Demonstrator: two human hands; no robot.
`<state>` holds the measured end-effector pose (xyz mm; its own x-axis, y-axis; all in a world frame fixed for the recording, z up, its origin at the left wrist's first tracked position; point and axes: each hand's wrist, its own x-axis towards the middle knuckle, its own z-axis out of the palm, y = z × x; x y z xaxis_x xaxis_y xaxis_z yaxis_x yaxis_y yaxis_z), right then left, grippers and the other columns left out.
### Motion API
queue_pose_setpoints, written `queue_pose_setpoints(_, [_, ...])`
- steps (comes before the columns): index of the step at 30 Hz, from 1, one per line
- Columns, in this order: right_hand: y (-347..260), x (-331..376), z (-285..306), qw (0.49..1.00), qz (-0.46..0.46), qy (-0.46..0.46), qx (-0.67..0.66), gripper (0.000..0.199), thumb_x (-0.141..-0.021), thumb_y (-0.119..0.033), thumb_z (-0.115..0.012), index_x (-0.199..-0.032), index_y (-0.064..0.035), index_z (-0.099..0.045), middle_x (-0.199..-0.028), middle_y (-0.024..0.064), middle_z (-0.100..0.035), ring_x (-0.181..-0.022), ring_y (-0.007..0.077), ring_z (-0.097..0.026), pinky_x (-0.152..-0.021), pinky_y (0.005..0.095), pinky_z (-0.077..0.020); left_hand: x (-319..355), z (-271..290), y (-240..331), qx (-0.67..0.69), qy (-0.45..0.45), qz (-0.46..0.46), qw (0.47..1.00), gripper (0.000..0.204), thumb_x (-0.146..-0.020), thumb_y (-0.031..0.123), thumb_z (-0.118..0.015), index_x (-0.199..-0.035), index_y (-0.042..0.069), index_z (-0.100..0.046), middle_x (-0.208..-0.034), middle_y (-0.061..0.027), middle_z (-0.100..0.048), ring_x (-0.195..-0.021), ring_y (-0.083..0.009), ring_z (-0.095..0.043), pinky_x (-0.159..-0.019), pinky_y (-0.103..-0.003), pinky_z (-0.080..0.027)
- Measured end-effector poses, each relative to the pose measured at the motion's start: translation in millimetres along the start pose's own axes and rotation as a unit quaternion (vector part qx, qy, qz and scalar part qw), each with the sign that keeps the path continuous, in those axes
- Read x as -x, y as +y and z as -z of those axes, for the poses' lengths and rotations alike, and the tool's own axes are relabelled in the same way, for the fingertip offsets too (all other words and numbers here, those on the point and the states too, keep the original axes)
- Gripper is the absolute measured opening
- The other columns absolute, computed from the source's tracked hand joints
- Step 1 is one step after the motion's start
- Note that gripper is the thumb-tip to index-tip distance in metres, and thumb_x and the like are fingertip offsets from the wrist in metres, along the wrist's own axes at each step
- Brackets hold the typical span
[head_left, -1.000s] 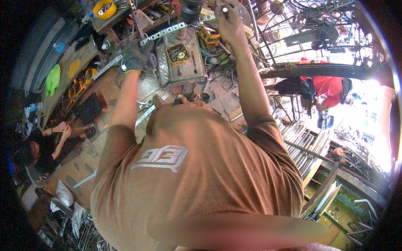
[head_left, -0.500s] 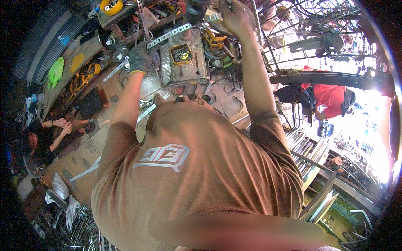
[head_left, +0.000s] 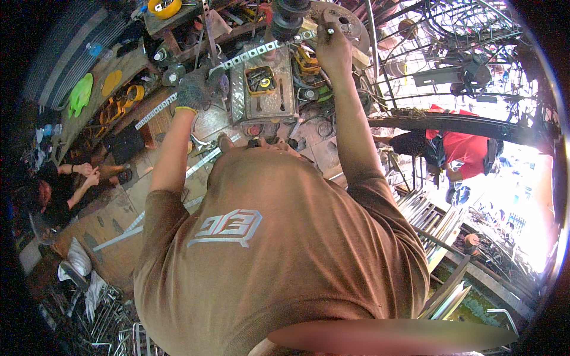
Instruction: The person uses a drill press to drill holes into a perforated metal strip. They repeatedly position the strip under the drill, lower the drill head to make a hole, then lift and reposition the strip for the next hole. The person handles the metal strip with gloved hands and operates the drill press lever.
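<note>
My left hand, in a dark grey glove with a yellow cuff, is closed around a long metal strip with a row of holes. The strip slants from lower left to upper right, passing under the dark cylindrical head of a machine. My bare right hand is closed near the strip's far right end, in front of a round metal disc. A small shiny round tip shows at its fingers; what it grips is mostly hidden. Below the strip, a small yellow-edged tray of metal bits sits on a slotted metal base.
A wooden bench with a green cloth stands at the left. One person sits at the far left; another in red is at the right. Metal bars lean at the right, and loose strips lie on the floor.
My right hand has come down toward me from the disc and is now closed. The strip's right part sits slightly lower in the picture. My left hand stays on it.
</note>
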<state>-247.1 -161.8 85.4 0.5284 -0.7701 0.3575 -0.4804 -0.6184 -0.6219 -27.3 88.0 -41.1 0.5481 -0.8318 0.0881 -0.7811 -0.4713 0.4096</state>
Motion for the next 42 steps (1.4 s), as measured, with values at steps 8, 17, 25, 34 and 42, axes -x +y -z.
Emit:
queue_pose_setpoints(8, [11, 16, -1, 0.991, 0.012, -0.03, 0.128, 0.032, -0.088, -0.031, -0.06, -0.111, -0.0089, -0.058, -0.094, 0.0192, -0.068, -0.088, 0.0409, -0.065, -0.073, 0.0503, -0.0517, -44, -23, -28, -0.039, -0.093, 0.037, 0.994, 0.041, -0.09, 0.04, -0.058, -0.109, 0.005, -0.066, -0.102, -0.0212, -0.068, -0.094, -0.0384, -0.063, -0.082, -0.048, -0.049])
queue_pose_setpoints(17, [15, 55, 2, 0.993, 0.03, 0.001, 0.117, 0.029, -0.092, -0.032, -0.06, -0.103, -0.0066, -0.063, -0.094, 0.0194, -0.068, -0.086, 0.0411, -0.065, -0.073, 0.0476, -0.0514, -123, -1, -47, -0.065, -0.089, -0.045, 0.993, 0.044, -0.095, 0.041, -0.05, -0.111, 0.003, -0.067, -0.102, -0.0268, -0.067, -0.094, -0.0436, -0.064, -0.087, -0.052, -0.048])
queue_pose_setpoints(25, [18, 62, -16, 0.993, 0.043, 0.099, -0.036, 0.031, -0.079, -0.004, -0.059, -0.11, -0.0039, -0.059, -0.103, 0.0212, -0.062, -0.097, 0.0431, -0.059, -0.079, 0.0486, -0.0486, -146, -44, -53, -0.011, -0.043, -0.003, 0.999, 0.069, -0.089, 0.068, -0.04, -0.086, 0.007, -0.072, -0.092, -0.0231, -0.068, -0.088, -0.0427, -0.064, -0.083, -0.051, -0.047])
queue_pose_setpoints(34, [-61, 79, 20, 0.978, -0.099, -0.061, 0.172, 0.021, -0.085, -0.014, -0.055, -0.1, -0.006, -0.066, -0.081, 0.0225, -0.068, -0.079, 0.0417, -0.067, -0.067, 0.0502, -0.0535, -85, -1, -14, 0.074, 0.208, -0.065, 0.973, 0.065, -0.083, 0.067, -0.055, -0.083, 0.005, -0.072, -0.083, -0.0229, -0.068, -0.077, -0.0416, -0.065, -0.07, -0.048, -0.048])
queue_pose_setpoints(42, [15, 178, -19, 0.906, -0.345, 0.222, -0.102, 0.017, -0.088, -0.015, -0.068, -0.098, -0.0015, -0.063, -0.082, 0.0106, -0.067, -0.068, 0.021, -0.063, -0.064, 0.0336, -0.0499, -92, -43, -27, 0.041, 0.101, 0.049, 0.993, 0.071, -0.08, 0.069, -0.06, -0.084, -0.002, -0.068, -0.07, -0.0189, -0.067, -0.066, -0.0389, -0.063, -0.062, -0.049, -0.045])
